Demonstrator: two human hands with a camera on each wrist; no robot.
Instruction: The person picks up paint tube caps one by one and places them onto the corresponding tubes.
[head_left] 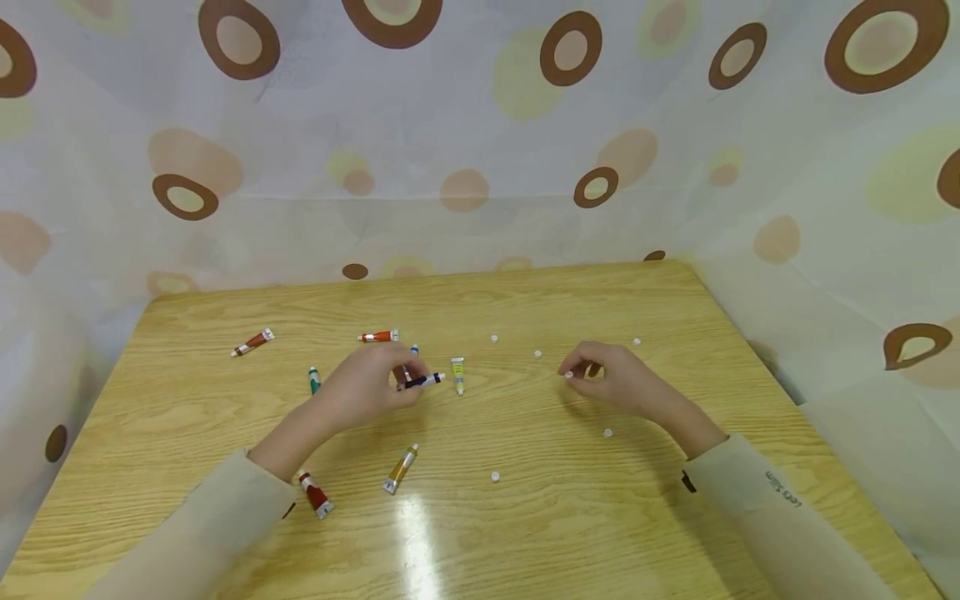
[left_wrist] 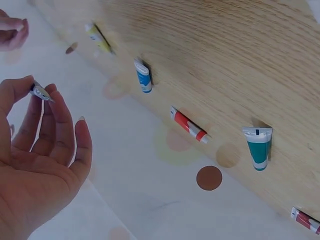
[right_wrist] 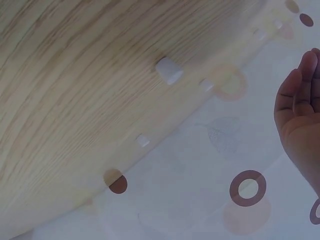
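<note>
My left hand (head_left: 367, 383) pinches a small dark paint tube (head_left: 423, 381) between thumb and fingers, its white tip pointing right. In the left wrist view, the tube's crimped end (left_wrist: 41, 92) shows at the fingertips. Over the right half of the table, my right hand (head_left: 618, 379) has curled fingers and pinches a small white cap (head_left: 568, 375) at its tips. A yellow tube (head_left: 458, 376) lies just right of the left hand. Behind that hand are a blue tube (head_left: 414, 350), partly hidden, and a red tube (head_left: 378, 337).
A green tube (head_left: 314, 380), a maroon tube (head_left: 252, 342), a dark red tube (head_left: 316, 495) and an ochre tube (head_left: 401, 469) lie around the left arm. Several white caps, one (head_left: 608, 432) near the right wrist, dot the wooden table (head_left: 540, 533). Patterned cloth (head_left: 465, 125) hangs behind.
</note>
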